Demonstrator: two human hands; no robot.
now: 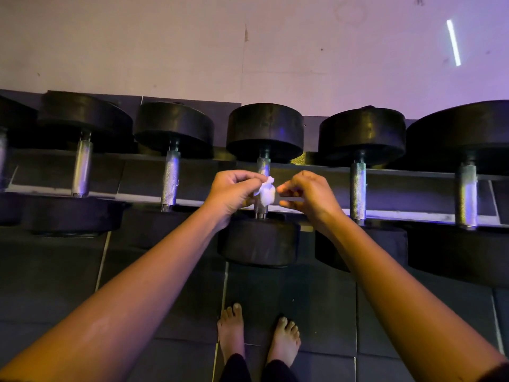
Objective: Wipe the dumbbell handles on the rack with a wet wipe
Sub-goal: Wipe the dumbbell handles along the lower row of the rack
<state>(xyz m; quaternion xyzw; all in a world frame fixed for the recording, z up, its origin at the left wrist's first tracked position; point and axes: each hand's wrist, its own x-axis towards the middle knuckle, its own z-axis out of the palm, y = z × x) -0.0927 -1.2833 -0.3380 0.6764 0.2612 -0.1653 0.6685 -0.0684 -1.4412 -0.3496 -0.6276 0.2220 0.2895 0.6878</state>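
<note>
A row of black dumbbells with knurled steel handles lies across the low rack (pixel 399 186). The middle dumbbell's handle (pixel 263 165) shows above my hands. A crumpled white wet wipe (pixel 266 192) sits in front of that handle. My left hand (pixel 234 193) pinches the wipe from the left with curled fingers. My right hand (pixel 308 194) is just to the right of the wipe, its fingertips curled and pinched toward the wipe's edge; whether they touch it I cannot tell. The lower part of the handle (pixel 260 210) shows below the wipe.
Neighbouring handles stand to the left (pixel 170 179) and right (pixel 358 191) of the middle one. A pale wall (pixel 248 51) rises behind the rack. My bare feet (pixel 259 332) stand on dark floor mats below the rack.
</note>
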